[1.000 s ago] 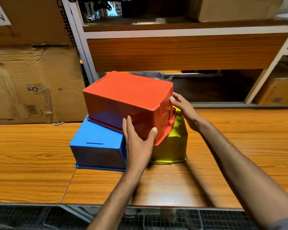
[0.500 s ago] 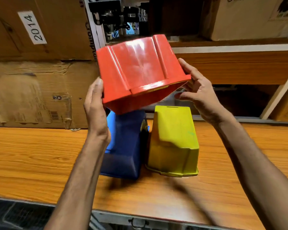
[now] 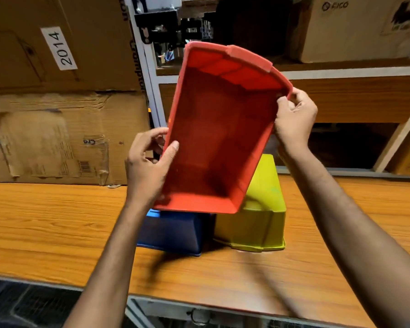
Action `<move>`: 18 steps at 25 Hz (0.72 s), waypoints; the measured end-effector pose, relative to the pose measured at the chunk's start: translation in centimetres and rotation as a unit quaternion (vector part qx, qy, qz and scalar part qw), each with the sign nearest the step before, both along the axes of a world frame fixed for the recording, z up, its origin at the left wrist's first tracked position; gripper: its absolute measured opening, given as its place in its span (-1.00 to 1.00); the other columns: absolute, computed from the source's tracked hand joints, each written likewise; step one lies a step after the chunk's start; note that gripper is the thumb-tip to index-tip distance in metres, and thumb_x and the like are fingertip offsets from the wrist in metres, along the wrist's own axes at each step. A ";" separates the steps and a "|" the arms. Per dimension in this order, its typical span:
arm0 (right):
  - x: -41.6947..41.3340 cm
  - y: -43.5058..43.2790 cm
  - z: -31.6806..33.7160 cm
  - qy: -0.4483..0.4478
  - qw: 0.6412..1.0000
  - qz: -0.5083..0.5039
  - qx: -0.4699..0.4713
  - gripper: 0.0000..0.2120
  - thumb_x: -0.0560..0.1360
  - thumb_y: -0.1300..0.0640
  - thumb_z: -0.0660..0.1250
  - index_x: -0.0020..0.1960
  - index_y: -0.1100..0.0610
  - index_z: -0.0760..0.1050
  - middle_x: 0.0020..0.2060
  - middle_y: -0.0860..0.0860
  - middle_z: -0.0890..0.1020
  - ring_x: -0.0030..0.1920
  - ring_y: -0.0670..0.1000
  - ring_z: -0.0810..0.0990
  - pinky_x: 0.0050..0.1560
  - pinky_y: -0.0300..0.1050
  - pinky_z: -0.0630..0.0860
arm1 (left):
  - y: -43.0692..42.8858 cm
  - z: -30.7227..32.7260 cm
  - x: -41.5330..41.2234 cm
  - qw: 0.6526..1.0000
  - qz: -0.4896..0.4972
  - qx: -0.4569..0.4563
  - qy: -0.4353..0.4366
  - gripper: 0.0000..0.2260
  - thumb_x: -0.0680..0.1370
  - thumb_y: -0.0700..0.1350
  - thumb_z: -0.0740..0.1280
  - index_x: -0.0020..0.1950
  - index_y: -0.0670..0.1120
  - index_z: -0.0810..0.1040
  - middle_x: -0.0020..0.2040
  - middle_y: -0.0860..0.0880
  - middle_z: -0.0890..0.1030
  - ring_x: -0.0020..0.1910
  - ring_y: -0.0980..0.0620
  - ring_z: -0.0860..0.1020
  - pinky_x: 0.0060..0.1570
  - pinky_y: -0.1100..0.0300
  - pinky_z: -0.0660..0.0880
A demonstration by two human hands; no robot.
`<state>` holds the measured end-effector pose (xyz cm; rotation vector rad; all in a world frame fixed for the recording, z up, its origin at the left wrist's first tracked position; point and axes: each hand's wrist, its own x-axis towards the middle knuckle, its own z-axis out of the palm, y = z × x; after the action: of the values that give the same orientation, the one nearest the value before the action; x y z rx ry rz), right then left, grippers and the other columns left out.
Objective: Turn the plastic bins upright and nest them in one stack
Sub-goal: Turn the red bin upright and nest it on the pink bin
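Observation:
I hold a red plastic bin (image 3: pixel 218 138) in the air above the table, its open mouth turned toward me so its empty inside shows. My left hand (image 3: pixel 147 166) grips its left rim near the lower corner. My right hand (image 3: pixel 294 119) pinches the right rim near the top corner. Below it, a blue bin (image 3: pixel 173 230) and a yellow bin (image 3: pixel 260 216) lie upside down side by side on the wooden table (image 3: pixel 45 223), partly hidden by the red bin.
Flattened cardboard boxes (image 3: pixel 52 114) lean against the wall at the back left. A white-framed wooden shelf (image 3: pixel 353 91) with cartons stands behind the table. The table's front edge (image 3: pixel 199 301) is close to me, with a metal grate below.
The red bin was lifted off the blue and yellow bins and rotated from bottom-up to facing me with its opening. Both hands shifted onto its rim.

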<state>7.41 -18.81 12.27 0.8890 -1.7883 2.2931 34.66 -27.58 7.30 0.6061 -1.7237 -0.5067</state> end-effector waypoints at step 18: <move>8.1 6.0 0.9 0.087 0.939 0.318 0.101 -0.37 0.49 0.25 0.52 0.51 0.01 0.42 0.09 0.11 0.54 -0.10 -0.11 0.49 -0.07 -0.28 0.50 | -5.0 -3.5 0.1 0.984 0.003 0.147 0.101 -0.83 0.61 -0.10 0.41 0.18 -0.07 0.54 0.01 0.00 0.62 -0.10 0.26 0.56 -0.04 0.30 0.48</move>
<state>15.52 -12.84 13.13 1.8781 -1.8756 2.2571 34.77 -32.60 3.76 0.7421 -1.4646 -0.8006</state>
